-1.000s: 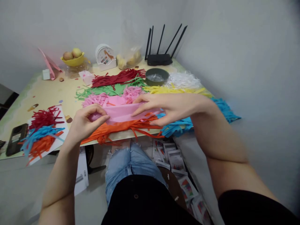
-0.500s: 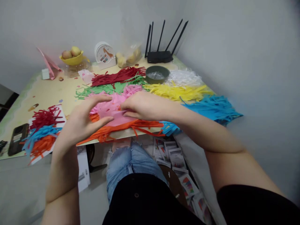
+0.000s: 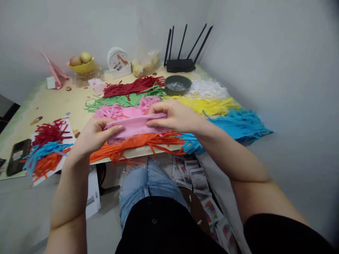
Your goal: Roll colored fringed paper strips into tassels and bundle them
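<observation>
A pink fringed tissue paper piece [image 3: 135, 125] is stretched between my two hands above the table's front edge. My left hand [image 3: 99, 134] pinches its left end between thumb and fingers. At the right end, my right hand [image 3: 171, 116] grips the folded upper edge the same way. Pink fringe [image 3: 108, 111] spreads behind the held part. Just below lies an orange fringed piece [image 3: 132, 144], with loose strips hanging over the edge. Behind the pink are green fringe [image 3: 124, 100] and dark red fringe [image 3: 132, 87].
Yellow fringe [image 3: 209, 104], blue fringe [image 3: 238, 121] and white fringe [image 3: 209, 88] lie to the right. A dark green bowl [image 3: 178, 91] stands before a black router [image 3: 180, 65]. At left are a phone [image 3: 18, 157] and red, blue and orange tassels [image 3: 49, 148]. Printed packets [image 3: 200, 180] lie below.
My left hand has closed from an open pose onto the pink paper's left end. My right hand has shifted slightly right, and the paper is now drawn out flat between both.
</observation>
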The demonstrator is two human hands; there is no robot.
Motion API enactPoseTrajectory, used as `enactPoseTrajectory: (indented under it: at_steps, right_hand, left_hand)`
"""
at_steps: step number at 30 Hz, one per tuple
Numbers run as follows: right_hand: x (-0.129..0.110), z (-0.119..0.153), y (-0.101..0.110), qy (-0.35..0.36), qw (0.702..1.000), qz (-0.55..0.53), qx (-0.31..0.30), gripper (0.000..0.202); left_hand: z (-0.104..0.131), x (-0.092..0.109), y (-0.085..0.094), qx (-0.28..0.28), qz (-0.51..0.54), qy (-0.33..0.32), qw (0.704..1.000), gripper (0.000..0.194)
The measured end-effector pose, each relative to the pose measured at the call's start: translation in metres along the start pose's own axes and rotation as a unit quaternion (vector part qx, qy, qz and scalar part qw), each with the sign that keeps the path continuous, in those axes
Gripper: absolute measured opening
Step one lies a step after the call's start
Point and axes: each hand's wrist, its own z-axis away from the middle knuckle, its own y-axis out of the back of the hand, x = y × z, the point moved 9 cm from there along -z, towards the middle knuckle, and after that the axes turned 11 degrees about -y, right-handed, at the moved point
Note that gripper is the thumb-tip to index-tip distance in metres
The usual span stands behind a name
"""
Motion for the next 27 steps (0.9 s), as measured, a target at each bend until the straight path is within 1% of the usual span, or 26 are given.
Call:
enactPoseTrajectory:
  at_steps: [2,5,7,8,9,11,13,15,17,18,19,21,23,24,27]
  right_hand:
    - [0.004,0.005,0.001,-0.004,0.998,-0.052,0.041,0.016]
    - [0.009,0.012,0.002,0.004,0.99,-0.11,0.092,0.013]
    - [0.013,0.016,0.002,0.006,0.986,-0.126,0.108,0.016]
    - [0.014,0.017,0.003,0.006,0.986,-0.121,0.112,0.019]
    - [0.015,0.018,0.003,0.006,0.988,-0.106,0.115,0.022]
    - [0.012,0.02,0.004,0.008,0.992,-0.051,0.116,0.026]
    - [0.005,0.021,0.004,0.01,0.994,0.013,0.108,0.03]
    - [-0.004,0.022,0.003,0.014,0.993,0.059,0.096,0.033]
    - [-0.015,0.023,0.003,0.026,0.993,0.078,0.087,0.034]
    - [-0.019,0.024,0.004,0.033,0.993,0.079,0.083,0.034]
    - [-0.023,0.025,0.004,0.039,0.993,0.074,0.079,0.033]
    - [-0.025,0.027,0.007,0.042,0.995,0.056,0.078,0.03]
    - [-0.02,0.028,0.011,0.032,0.995,0.033,0.087,0.024]
    - [-0.015,0.028,0.012,0.026,0.995,0.017,0.092,0.022]
    - [-0.001,0.026,0.01,0.018,0.994,-0.054,0.098,0.019]
  left_hand:
    - [0.004,-0.007,0.004,0.061,0.032,0.018,0.997,0.032]
    - [0.012,-0.013,0.011,0.154,0.057,0.017,0.986,0.024]
    - [0.017,-0.013,0.017,0.183,0.039,-0.002,0.982,0.019]
    - [0.019,-0.012,0.019,0.178,0.011,-0.014,0.984,0.015]
    - [0.021,-0.011,0.021,0.16,-0.032,-0.023,0.986,0.013]
    - [0.025,-0.007,0.023,0.108,-0.149,-0.029,0.983,0.012]
    - [0.027,0.001,0.023,0.074,-0.247,-0.037,0.965,0.017]
    - [0.025,0.016,0.019,0.073,-0.279,-0.067,0.955,0.026]
    - [0.017,0.032,0.005,0.067,-0.257,-0.113,0.958,0.036]
    - [0.011,0.037,-0.003,0.057,-0.239,-0.131,0.96,0.036]
    - [0.005,0.039,-0.01,0.047,-0.219,-0.142,0.964,0.031]
    - [-0.004,0.033,-0.019,0.023,-0.172,-0.133,0.976,0.017]
    - [-0.008,0.021,-0.019,0.012,-0.118,-0.1,0.988,0.02]
    - [-0.008,0.014,-0.016,0.019,-0.086,-0.083,0.993,0.022]
    - [0.001,-0.002,-0.003,0.077,0.038,-0.029,0.996,0.02]
